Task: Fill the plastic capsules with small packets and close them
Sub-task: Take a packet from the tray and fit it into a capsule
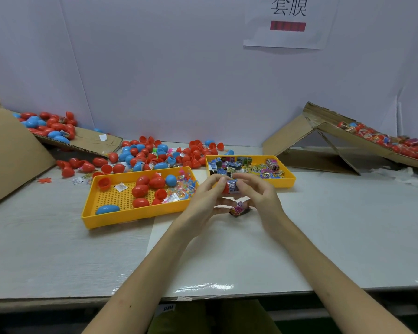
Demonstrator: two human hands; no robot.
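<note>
Two bare hands raised close together just in front of the trays, fingertips nearly meeting. Left hand point(204, 196) curled round a red capsule half point(225, 188), thumb and fingers pinching it. Right hand point(258, 194) pinching one printed packet point(233, 186) at the half's mouth. Capsule half of smooth, glossy plastic, egg-shaped, lying sideways: long axis running left to right across the view, open end toward the right hand, rounded end toward the left. Packet small, squarish, crinkly, blue and white print, seemingly partly inside the opening. A second packet point(239, 209), pink and dark, just under the right hand's lower fingers; held or lying on the tabletop point(348, 225), impossible to tell.

Two yellow plastic trays on the white, film-covered tabletop. Left tray point(121, 216) rectangular, floor perforated in a grid, holding two blue capsules point(107, 209), about seven red pieces point(140, 191) both whole and halved, one white sachet point(120, 186), and a heap of clear sachets point(181, 189) with coloured bits at its right end. Right tray point(290, 183) heaped with printed foil packets, too many to count.

Behind the trays, a loose scatter of capsules point(155, 153), red far outnumbering blue, uncounted. At left, one big cardboard sheet point(10, 150) and a flat cardboard flap point(89, 141) carrying more capsules. At right, a propped cardboard ramp point(336, 131) lined with wrapped capsules point(396, 144). One paper sign point(290, 37) on the pale wall point(179, 68). One flat orange piece point(44, 180) on the tabletop left of the trays.
</note>
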